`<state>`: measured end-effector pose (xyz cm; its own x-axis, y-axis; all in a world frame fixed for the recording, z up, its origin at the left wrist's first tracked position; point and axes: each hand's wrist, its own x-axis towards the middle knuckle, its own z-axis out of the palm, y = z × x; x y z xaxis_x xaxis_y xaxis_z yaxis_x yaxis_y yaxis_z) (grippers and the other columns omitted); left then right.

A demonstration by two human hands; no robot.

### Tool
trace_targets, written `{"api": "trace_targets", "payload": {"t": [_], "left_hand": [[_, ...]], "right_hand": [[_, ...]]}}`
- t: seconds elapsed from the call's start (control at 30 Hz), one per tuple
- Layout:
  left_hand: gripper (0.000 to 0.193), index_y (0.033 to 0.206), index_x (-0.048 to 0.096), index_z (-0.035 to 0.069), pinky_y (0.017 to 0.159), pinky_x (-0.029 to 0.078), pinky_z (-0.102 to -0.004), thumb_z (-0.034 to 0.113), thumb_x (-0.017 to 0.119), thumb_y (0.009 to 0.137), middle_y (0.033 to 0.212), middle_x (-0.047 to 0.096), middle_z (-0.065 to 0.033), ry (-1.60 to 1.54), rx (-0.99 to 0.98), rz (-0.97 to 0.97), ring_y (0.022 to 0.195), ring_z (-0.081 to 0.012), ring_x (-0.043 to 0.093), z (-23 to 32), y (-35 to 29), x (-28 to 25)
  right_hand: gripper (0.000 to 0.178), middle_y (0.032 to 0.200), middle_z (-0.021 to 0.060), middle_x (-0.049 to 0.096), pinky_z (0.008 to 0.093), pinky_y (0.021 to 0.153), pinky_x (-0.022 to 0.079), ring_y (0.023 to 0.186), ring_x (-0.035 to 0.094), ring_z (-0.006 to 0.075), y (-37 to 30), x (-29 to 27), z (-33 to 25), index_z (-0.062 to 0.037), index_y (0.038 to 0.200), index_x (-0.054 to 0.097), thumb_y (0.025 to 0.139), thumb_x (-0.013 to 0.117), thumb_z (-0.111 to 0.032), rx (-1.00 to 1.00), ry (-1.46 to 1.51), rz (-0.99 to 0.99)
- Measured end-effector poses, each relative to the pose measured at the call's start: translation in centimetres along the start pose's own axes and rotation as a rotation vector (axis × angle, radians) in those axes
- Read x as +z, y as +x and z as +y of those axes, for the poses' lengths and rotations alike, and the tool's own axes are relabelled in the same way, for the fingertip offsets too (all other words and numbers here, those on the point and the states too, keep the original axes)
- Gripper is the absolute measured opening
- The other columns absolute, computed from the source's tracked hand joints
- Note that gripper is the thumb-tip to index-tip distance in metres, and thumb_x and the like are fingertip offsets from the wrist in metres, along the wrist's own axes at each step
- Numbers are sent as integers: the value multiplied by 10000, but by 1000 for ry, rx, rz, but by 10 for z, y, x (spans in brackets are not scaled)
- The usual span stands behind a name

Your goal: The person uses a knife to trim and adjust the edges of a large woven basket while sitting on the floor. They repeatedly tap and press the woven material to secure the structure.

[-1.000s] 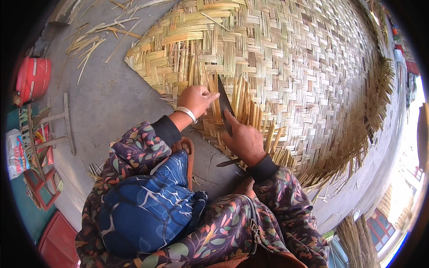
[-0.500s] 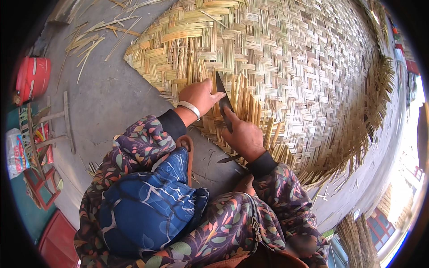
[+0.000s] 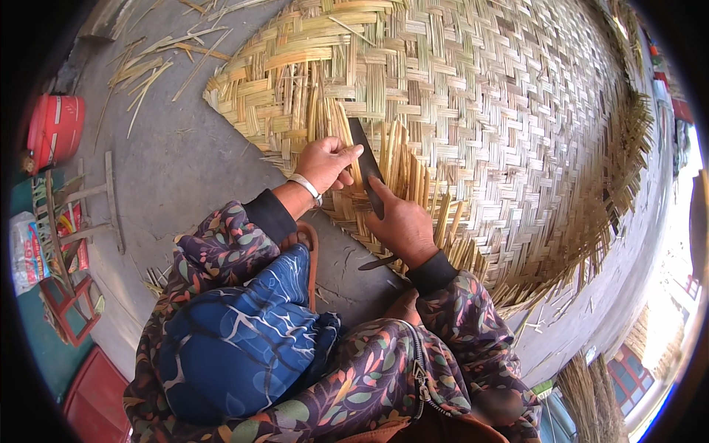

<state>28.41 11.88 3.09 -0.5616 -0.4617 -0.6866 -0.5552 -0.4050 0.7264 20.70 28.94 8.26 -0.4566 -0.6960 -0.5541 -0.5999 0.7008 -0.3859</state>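
Note:
A large woven mat [image 3: 480,111] of split reed strips lies before me, its near edge fringed with loose strip ends. In my right hand [image 3: 405,227] is a long dark flat blade [image 3: 362,144], its index finger stretched along it. The blade's far end slips beneath the weave. My left hand [image 3: 325,164], with a pale bangle at the wrist, pinches a reed strip [image 3: 345,125] just left of the blade. Upright strip ends [image 3: 402,159] stand beside the blade on its right. A dark pointed piece [image 3: 377,263] shows below my right hand; its kind is unclear.
Loose reed strips [image 3: 144,74] are scattered on the grey floor at the far left. A red container [image 3: 55,129], a wooden frame [image 3: 111,207] and a small reddish stool [image 3: 70,310] stand at the left. A bundle of stalks [image 3: 591,399] is at the lower right.
My left hand has drawn slightly back and left, its fingers now curled round the strip. More of the blade shows between the hands. My right hand has hardly moved.

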Motion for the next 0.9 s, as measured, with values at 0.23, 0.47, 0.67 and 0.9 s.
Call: {"api": "trace_targets", "payload": {"t": [0.23, 0.47, 0.67, 0.9], "left_hand": [[349, 895, 620, 31, 349, 356, -222, 357, 744, 875, 698, 574, -2, -95, -137, -94, 414, -60, 489, -6, 7, -6], [366, 857, 625, 22, 326, 301, -235, 362, 758, 861, 685, 540, 2, -126, -255, -281, 376, -58, 409, 2, 23, -14], [387, 799, 639, 1, 376, 451, -251, 366, 747, 864, 653, 615, -45, 149, -61, -19, 456, -114, 610, 0, 18, -1], [329, 852, 678, -5, 479, 476, -265, 318, 732, 882, 644, 649, -49, 336, 311, -101, 493, -119, 627, -11, 6, -16]], "right_hand": [[671, 804, 166, 703, 482, 682, 544, 769, 693, 354, 0, -1, 0, -239, 1432, 449, 812, 654, -398, 1, 20, -9], [663, 808, 167, 704, 485, 690, 545, 771, 692, 355, 0, 0, 2, -244, 1427, 453, 815, 654, -399, 0, 20, -3], [659, 792, 171, 700, 490, 679, 544, 757, 690, 359, 0, 2, 2, -235, 1424, 455, 816, 653, -393, -7, 20, 9], [629, 773, 174, 696, 490, 651, 544, 732, 691, 356, 0, 4, -2, -220, 1418, 466, 829, 633, -366, -34, 4, 46]]}}
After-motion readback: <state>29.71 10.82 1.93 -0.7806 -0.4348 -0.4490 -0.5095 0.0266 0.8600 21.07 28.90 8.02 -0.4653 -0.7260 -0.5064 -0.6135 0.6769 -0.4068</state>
